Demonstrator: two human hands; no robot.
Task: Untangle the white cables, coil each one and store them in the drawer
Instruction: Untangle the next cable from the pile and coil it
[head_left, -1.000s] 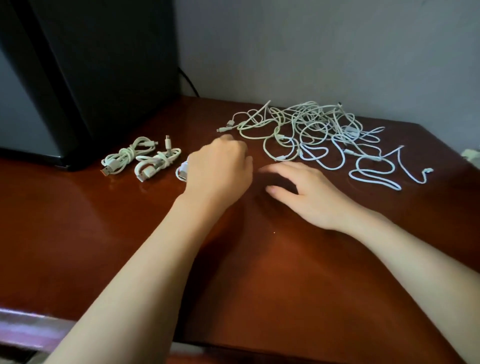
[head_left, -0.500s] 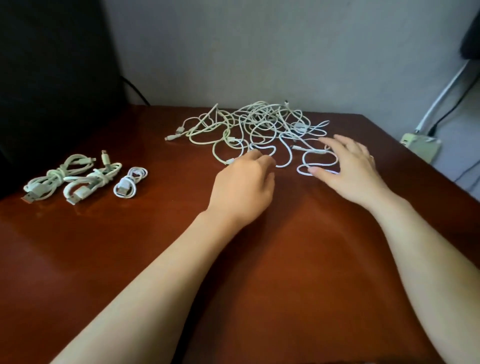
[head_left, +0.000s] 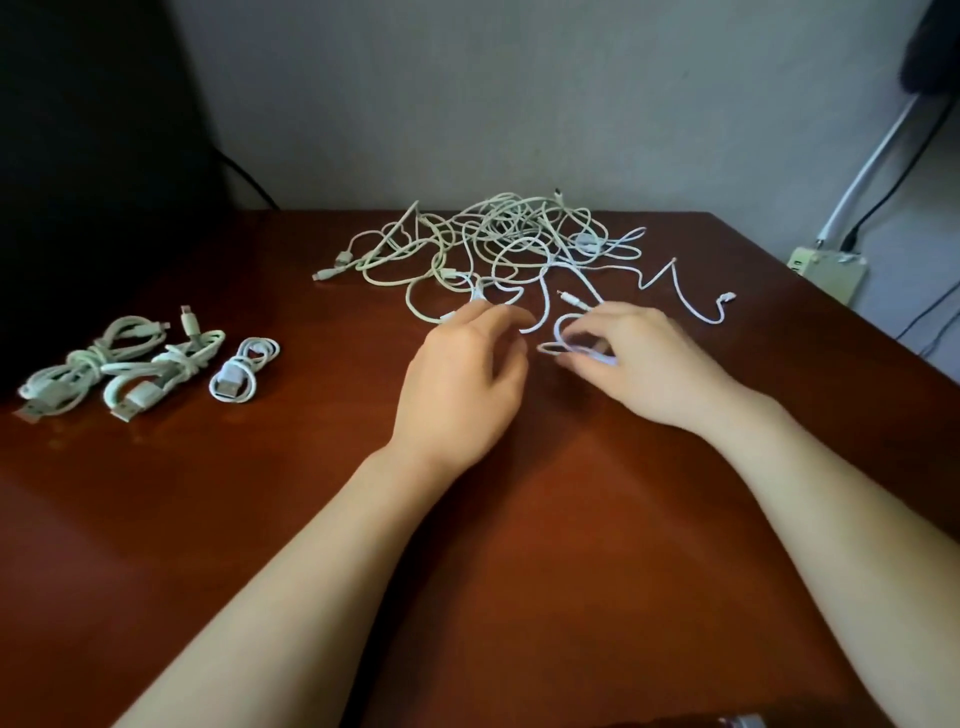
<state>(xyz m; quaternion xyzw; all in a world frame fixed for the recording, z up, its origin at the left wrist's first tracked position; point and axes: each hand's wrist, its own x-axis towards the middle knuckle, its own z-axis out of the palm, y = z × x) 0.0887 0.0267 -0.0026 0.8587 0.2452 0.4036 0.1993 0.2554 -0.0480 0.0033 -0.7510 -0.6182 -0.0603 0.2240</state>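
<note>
A tangle of white cables (head_left: 511, 241) lies at the back middle of the brown table (head_left: 260, 519). Three coiled cables rest at the left: a large one (head_left: 88, 364), a second (head_left: 166, 371) and a small one (head_left: 244, 369). My right hand (head_left: 639, 364) pinches a loop of a white cable (head_left: 563, 345) at the tangle's near edge. My left hand (head_left: 462, 384) hovers just left of that loop with its fingers loosely curled, holding nothing; the fingertips are near a cable end. No drawer is in view.
A large black object (head_left: 93, 156) stands at the back left with a black cord behind it. Beyond the table's right edge sits a pale power strip (head_left: 826, 270) with cords running up the wall. The grey wall closes the back.
My right hand has drawn back from the tangle and taken hold of a cable loop. My left hand stayed near the tangle's front edge. The view widened slightly.
</note>
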